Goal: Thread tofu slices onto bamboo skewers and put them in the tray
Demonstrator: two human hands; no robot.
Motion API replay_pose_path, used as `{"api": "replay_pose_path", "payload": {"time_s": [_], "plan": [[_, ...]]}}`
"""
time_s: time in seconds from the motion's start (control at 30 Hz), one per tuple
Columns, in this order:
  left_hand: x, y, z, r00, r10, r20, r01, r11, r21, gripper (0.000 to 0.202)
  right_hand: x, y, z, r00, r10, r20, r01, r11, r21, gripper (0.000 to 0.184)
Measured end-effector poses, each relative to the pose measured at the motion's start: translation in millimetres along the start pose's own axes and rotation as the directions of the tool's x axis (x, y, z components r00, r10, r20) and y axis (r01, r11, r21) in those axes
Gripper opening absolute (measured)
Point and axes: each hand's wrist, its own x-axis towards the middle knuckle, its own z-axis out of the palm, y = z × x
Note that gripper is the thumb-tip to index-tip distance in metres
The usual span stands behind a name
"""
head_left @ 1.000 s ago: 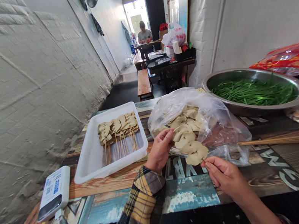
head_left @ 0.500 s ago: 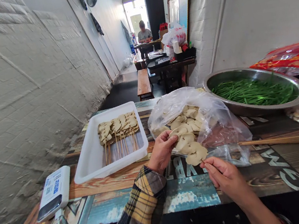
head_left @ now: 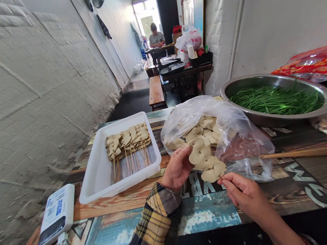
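Note:
Several thin, round, beige food slices (head_left: pixel 211 169) are threaded in folds on one wooden skewer. My right hand (head_left: pixel 245 192) pinches the skewer's lower end just below the lowest slice. At the upper left edge of the threaded slices, my left hand (head_left: pixel 178 169) has its fingers curled against them; its fingertips are partly hidden. Right behind lies an open clear plastic bag (head_left: pixel 245 137) holding loose slices (head_left: pixel 210 125) of the same kind. On the left, a white plastic tray (head_left: pixel 93 179) contains a row of finished-looking slice skewers (head_left: pixel 127 141), sticks toward me.
A steel basin (head_left: pixel 283 118) of green chives (head_left: pixel 276 100) stands right, beside red plastic packaging (head_left: pixel 314 62). Bare skewers (head_left: pixel 311 152) lie in front of it. A white device (head_left: pixel 56 215) with a cable sits left. Farther off are a bench (head_left: pixel 155 90) and a seated person (head_left: pixel 156 38).
My left thumb has slid off the face of the upper slices to their edge. The threaded slices have shifted slightly left, and the view has moved a little.

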Motion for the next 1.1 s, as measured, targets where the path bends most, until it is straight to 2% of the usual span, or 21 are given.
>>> {"api": "replay_pose_path", "payload": {"time_s": [0.33,0.63,0.83,1.1], "plan": [[2.4,-11.9,1.8,1.0,0.013,-0.023,-0.013,1.0,0.005,0.03,1.5,-6.9,3.8,0.993,-0.115,-0.041,0.107,0.982,-0.153,0.032],[3.4,-10.9,3.3,0.998,0.046,-0.046,-0.046,0.999,0.001,0.035,2.1,-5.7,4.7,0.993,-0.118,0.007,0.117,0.973,-0.198,0.036],[4.6,-8.7,0.3,0.988,0.096,-0.119,-0.096,0.995,0.006,0.038,0.8,-5.6,6.1,0.992,-0.128,-0.006,0.123,0.963,-0.242,0.034],[0.6,-6.8,7.1,0.989,0.115,-0.097,-0.112,0.993,0.029,0.036,2.1,-4.9,4.3,0.986,-0.155,-0.054,0.133,0.949,-0.284,0.037]]}}
